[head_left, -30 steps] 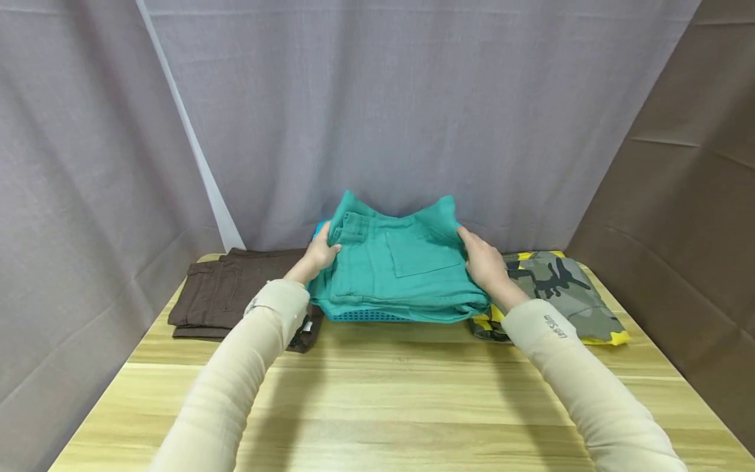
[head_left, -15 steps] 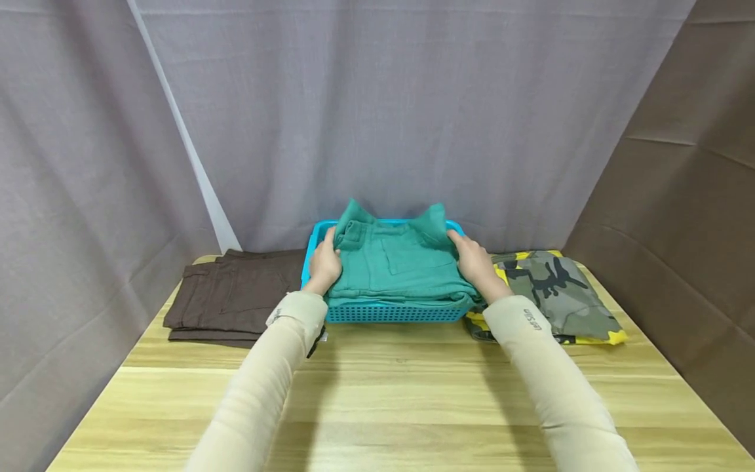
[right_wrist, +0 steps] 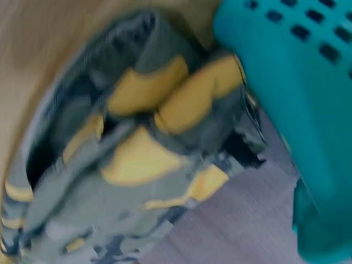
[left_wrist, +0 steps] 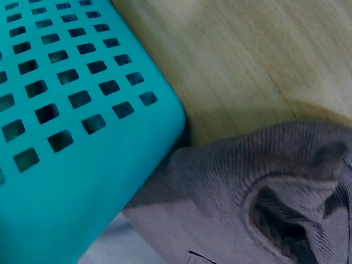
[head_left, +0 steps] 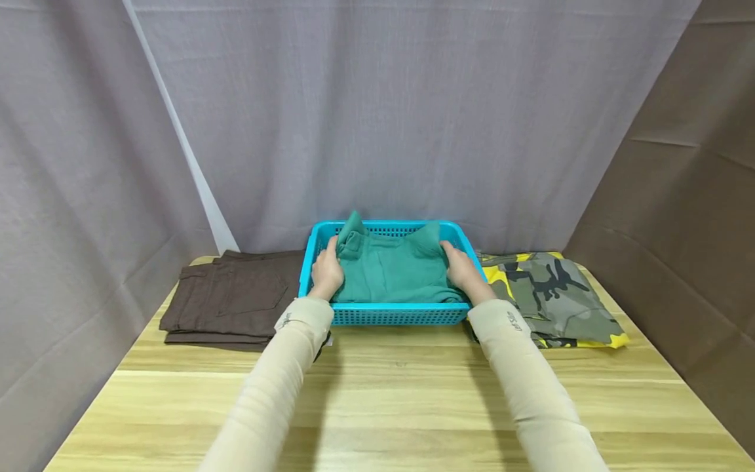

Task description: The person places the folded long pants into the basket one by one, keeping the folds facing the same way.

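Folded green pants (head_left: pixel 395 272) lie inside a blue perforated plastic basket (head_left: pixel 398 316) in the head view, with two corners poking up at the back. At the left edge my left hand (head_left: pixel 327 270) grips the green pants, inside the basket's left wall. My right hand (head_left: pixel 462 267) holds the opposite edge, close to the right wall. The fingers under the fabric are hidden. Neither hand shows in the wrist views, which look at the basket's outer corners and the clothing beside them.
Folded brown pants (head_left: pixel 236 295) lie left of the basket, partly behind the left sleeve. To the right are folded camouflage pants (head_left: pixel 566 298) with yellow patches. All stand on a wooden table (head_left: pixel 401 393), with a grey curtain (head_left: pixel 389 118) behind.
Both hands have lowered the green pants into the basket and moved slightly closer together. The basket's rim, mostly covered before, now shows all round.
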`<state>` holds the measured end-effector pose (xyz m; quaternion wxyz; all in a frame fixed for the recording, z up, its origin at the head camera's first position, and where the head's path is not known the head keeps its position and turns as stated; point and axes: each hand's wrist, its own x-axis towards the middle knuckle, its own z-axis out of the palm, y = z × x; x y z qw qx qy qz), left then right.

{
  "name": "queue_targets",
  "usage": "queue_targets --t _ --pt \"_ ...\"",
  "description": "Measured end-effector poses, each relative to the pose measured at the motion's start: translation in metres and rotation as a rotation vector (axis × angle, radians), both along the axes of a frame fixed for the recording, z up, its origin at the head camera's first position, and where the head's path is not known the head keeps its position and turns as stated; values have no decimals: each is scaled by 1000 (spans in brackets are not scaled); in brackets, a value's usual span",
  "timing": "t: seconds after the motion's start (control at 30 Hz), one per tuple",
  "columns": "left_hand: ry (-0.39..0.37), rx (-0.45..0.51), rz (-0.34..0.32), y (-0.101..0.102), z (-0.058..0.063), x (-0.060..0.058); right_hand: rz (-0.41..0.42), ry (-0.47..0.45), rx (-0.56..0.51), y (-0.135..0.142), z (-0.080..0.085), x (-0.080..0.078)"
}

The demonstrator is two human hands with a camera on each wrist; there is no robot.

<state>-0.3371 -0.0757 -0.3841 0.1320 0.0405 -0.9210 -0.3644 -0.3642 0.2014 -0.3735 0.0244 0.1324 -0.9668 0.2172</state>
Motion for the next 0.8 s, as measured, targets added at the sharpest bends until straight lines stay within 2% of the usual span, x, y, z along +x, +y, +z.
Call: queue_targets --t 0.17,0.37,0.5,0.53,0.63,0.67,0.73,0.77,0.8 --pt "-69 32 -6 3 -5 -2 -57 -66 8 -2 -7 5" --pt "-162 49 -7 3 -5 -6 -65 -98 116 -4 -10 4" --pt "-212 70 -43 -2 -13 -23 -43 -13 166 -6 -6 6" --pt "-176 46 -54 -5 -26 -34 -31 9 177 -7 -4 7" --pt "-176 -25 -111 -8 -32 -43 43 29 215 -12 1 8" --pt "-186 -61 -138 -7 -29 -40 88 19 222 -13 0 6" --pt "-230 -152 -201 -6 -18 -30 171 -69 266 -14 -4 2" --pt "-304 -178 -246 -6 -1 -17 237 -98 269 -9 -14 -5" --pt "-342 -224 -287 -6 7 -9 275 -159 289 -6 -21 -11"
